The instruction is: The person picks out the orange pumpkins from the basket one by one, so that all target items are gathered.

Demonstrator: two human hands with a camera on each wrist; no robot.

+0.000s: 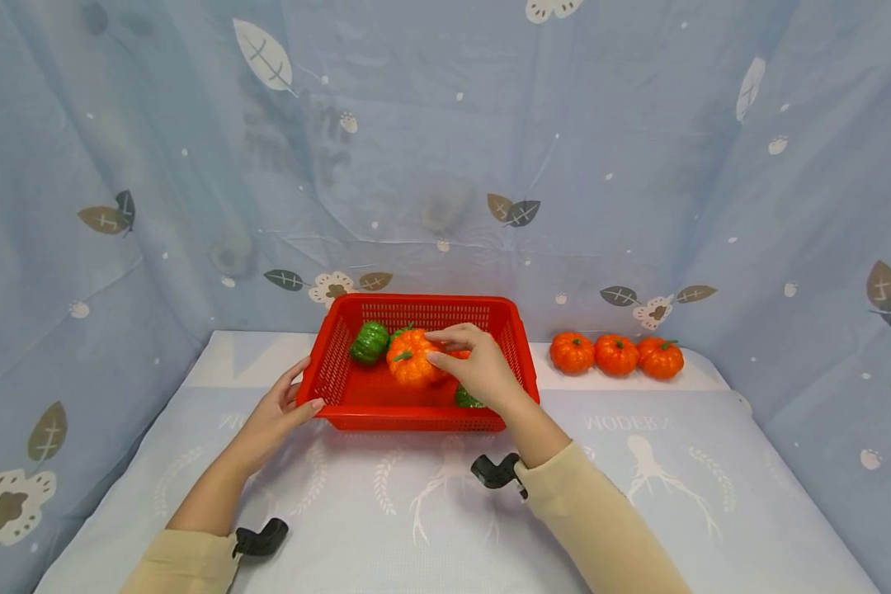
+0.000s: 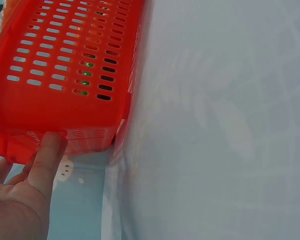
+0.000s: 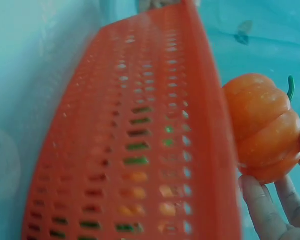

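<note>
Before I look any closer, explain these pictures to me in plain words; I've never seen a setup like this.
There is no robot here, only a person's two bare hands. The wide picture comes from a camera worn on the head, looking forward and down; the other two come from a camera on each wrist.

On the cloth-covered table sits a red basket with some green vegetables inside. To its right, three small orange pumpkins stand in a row.

The left hand holds the basket's near left corner. The right hand holds another orange pumpkin over the basket.
</note>
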